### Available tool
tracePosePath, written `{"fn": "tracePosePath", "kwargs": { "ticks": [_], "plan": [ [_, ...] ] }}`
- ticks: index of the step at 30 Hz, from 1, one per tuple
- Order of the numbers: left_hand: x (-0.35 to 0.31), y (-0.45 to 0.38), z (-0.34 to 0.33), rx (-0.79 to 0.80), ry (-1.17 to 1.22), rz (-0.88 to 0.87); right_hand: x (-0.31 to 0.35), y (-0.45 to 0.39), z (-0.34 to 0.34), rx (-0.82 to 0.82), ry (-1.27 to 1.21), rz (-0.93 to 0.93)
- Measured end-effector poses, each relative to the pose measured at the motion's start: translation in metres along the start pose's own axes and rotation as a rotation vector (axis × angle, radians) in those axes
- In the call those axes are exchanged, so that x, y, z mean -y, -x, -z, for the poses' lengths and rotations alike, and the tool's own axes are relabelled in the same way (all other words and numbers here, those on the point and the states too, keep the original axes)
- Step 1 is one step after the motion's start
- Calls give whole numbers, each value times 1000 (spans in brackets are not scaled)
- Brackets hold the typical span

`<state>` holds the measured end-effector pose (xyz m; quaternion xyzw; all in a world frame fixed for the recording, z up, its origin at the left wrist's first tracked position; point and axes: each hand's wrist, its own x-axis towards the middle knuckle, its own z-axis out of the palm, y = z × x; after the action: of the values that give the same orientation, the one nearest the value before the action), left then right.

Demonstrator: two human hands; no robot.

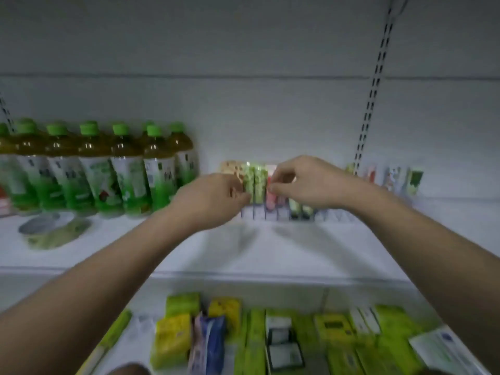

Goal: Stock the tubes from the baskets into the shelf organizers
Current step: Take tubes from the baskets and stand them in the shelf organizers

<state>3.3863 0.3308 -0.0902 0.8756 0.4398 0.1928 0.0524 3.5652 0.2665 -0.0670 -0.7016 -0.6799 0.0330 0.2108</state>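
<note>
Both arms reach forward over a white shelf (270, 247) toward a clear slotted organizer (297, 213) standing at its back.

Left hand (213, 198): fingers curled, tips pinching at the lower edge of a pale green tube (250, 180) that stands upright in the organizer. Picture is blurred, so the exact contact is hard to read.

Right hand (305, 182): thumb and forefinger pinched together at the top of a red tube (270, 196), which stands in the slot just right of the green ones. A second green tube (261, 182) sits between the two.

Two shorter green tubes (300, 208) stand lower in slots under the right hand.

More tubes (392, 178) stand upright farther right, beside a slotted upright rail (374, 85).

Left end of shelf: a row of green-capped bottles (94, 169) of amber drink, touching side by side. In front of them a flat round lidded tub (51, 230), lying tilted.

Lower shelf: yellow-green packets (173, 339) and boxes (284, 339) packed close together, blurred.
</note>
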Motion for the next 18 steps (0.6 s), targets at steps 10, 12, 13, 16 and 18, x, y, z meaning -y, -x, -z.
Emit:
{"fn": "tracePosePath", "kwargs": {
  "ticks": [10,12,13,16,18],
  "plan": [
    [-12,165,-119,337,257,110,-8,183,-134,285,-218,-119],
    [-4,191,-168,464,243,192,-22,202,-181,403,-238,-176],
    [0,203,-193,527,225,243,-30,210,-205,462,-240,-200],
    [12,231,-258,659,209,381,-56,226,-278,621,-254,-293],
    [22,248,-294,725,215,466,-73,237,-320,696,-272,-344]
  ]
}}
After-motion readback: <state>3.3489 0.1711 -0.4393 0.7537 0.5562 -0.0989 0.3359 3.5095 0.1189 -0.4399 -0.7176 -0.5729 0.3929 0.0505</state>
